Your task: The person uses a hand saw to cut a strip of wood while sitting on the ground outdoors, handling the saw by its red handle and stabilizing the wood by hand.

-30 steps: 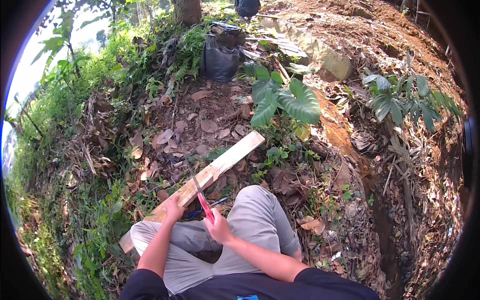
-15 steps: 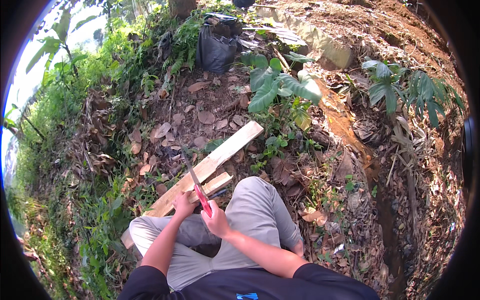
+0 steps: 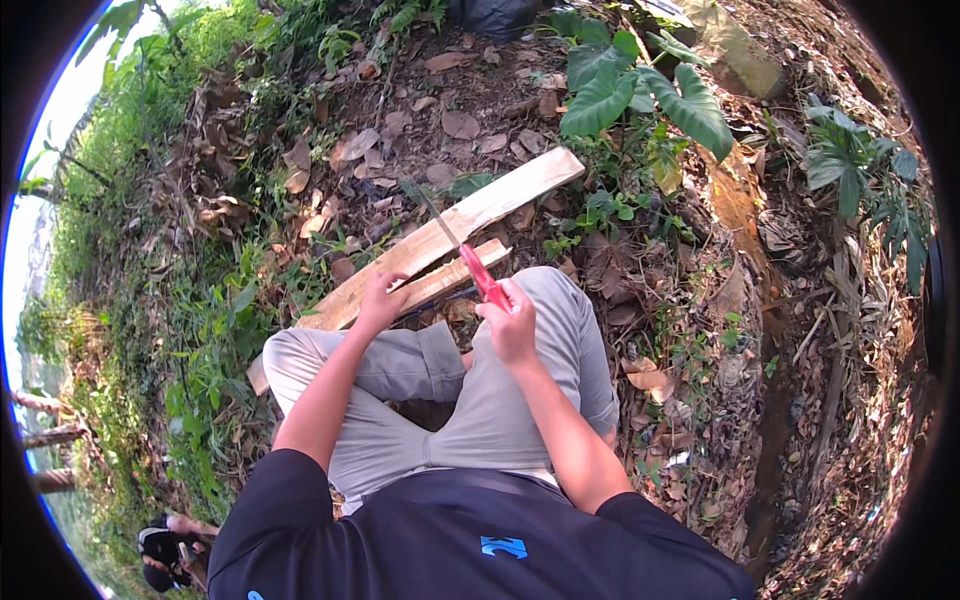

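A long pale board [image 3: 505, 200] lies slantwise on the ground in front of my crossed legs. Beside its nearer edge runs a narrower, rough-edged strip of wood [image 3: 440, 280]; a dark gap shows between the two toward the right. My right hand [image 3: 510, 322] is wrapped round the red handle of a hand saw [image 3: 480, 275]. Its thin blade points up and left, across the board; whether it touches the wood is unclear. Over the left part of the wood is my left hand [image 3: 380, 304], with its fingers bent and apart and nothing seen in them.
Dry leaves and soil cover the ground ahead, with a broad-leaved plant [image 3: 620, 95] beyond the board. A black plastic bag [image 3: 495, 15] is at the top edge. To the right runs a narrow ditch [image 3: 775, 430]. Another person [image 3: 165, 550] is at the lower left.
My view has tilted down. The right hand with the saw has moved right, away from the left hand, which has loosened beside the wood. A person has come into view at lower left.
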The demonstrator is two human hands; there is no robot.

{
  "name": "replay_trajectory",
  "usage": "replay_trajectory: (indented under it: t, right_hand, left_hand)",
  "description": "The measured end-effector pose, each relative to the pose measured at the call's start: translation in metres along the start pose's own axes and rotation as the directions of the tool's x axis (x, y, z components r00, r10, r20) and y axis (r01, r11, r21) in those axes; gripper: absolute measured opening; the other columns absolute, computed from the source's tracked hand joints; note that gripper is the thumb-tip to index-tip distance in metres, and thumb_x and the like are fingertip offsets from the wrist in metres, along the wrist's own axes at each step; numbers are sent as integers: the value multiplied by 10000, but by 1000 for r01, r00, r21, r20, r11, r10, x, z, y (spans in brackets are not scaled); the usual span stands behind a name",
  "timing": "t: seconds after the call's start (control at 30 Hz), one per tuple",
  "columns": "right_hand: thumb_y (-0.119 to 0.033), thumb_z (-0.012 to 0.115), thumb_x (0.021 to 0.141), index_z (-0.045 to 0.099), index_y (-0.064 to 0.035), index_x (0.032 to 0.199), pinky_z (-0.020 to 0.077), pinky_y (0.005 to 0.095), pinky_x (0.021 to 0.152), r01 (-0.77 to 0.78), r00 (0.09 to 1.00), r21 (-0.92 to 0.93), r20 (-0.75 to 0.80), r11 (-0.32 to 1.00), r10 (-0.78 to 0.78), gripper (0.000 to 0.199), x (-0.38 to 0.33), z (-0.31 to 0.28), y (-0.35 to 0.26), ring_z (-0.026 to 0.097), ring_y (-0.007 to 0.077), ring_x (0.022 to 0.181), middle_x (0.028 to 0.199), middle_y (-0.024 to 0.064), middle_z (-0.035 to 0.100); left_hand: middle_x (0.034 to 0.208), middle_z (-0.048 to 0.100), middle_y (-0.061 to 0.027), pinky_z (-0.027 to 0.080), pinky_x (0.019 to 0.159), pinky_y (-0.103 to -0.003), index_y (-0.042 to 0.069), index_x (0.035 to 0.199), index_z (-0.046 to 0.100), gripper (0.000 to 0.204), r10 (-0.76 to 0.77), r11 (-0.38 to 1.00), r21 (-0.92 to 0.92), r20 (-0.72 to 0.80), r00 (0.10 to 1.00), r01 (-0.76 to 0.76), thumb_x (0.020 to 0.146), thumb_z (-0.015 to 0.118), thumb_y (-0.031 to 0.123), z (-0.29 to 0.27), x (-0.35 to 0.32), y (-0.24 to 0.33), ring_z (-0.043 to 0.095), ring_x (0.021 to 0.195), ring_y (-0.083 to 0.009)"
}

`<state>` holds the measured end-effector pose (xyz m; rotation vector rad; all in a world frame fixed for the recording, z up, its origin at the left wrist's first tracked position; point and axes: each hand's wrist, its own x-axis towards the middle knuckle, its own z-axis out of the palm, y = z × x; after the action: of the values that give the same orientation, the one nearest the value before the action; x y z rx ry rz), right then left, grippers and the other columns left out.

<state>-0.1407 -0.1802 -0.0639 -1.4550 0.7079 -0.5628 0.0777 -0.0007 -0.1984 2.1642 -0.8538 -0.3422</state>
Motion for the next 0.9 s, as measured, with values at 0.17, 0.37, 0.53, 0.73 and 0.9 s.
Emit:
replay_trajectory:
  t: [0.17, 0.37, 0.53, 0.73, 0.9]
  right_hand:
    - [-57, 621, 768, 608, -11, 818, 408, 320, 566, 128, 987, -195, -75, 973, -144, 69, 31, -54, -29, 502, 122, 590, 640, 36, 533]
    - [-81, 611, 810, 599, -27, 865, 448, 363, 592, 259, 952, -472, -24, 843, -306, 77, 75, -83, -43, 557, 189, 594, 664, 108, 559]
    - [-407, 633, 971, 570, -53, 1033, 470, 514, 756, 481, 876, -647, 376, 592, -301, 365, 123, -74, -23, 631, 439, 872, 888, 224, 639]
    - [-236, 562, 1002, 551, -46, 1056, 454, 484, 900, 721, 634, -683, 719, -117, -284, 198, 182, 0, 34, 589, 369, 1000, 994, 175, 613]
    - [-199, 594, 981, 554, -35, 1116, 433, 463, 998, 569, 725, -759, 644, -316, -244, 216, 241, -3, 69, 568, 347, 1128, 1095, 152, 603]
  left_hand:
    - [1150, 649, -170, 531, 942, -397, 65, 1271, 648, 455, -142, 980, 154, 102, 985, 126, 853, 770, 200, -54, 1, -30, 643, 1056, -291]
    - [1211, 687, -194, 522, 986, -396, 44, 1308, 635, 505, -293, 956, 63, 320, 901, 288, 862, 745, 254, -78, -12, -24, 661, 1126, -299]
    - [1116, 714, -221, 565, 899, -428, 30, 1211, 677, 424, -96, 976, -177, 173, 980, 127, 822, 724, 191, -21, -40, 24, 712, 1025, -345]
    - [1058, 697, -141, 570, 859, -375, 37, 1175, 685, 304, -83, 922, -378, 4, 997, 78, 879, 660, 104, -10, -95, 69, 691, 970, -236]
    - [1022, 707, -123, 565, 828, -368, 37, 1118, 688, 231, -138, 887, -449, -43, 989, 104, 896, 627, 60, -38, -138, 80, 699, 935, -232]
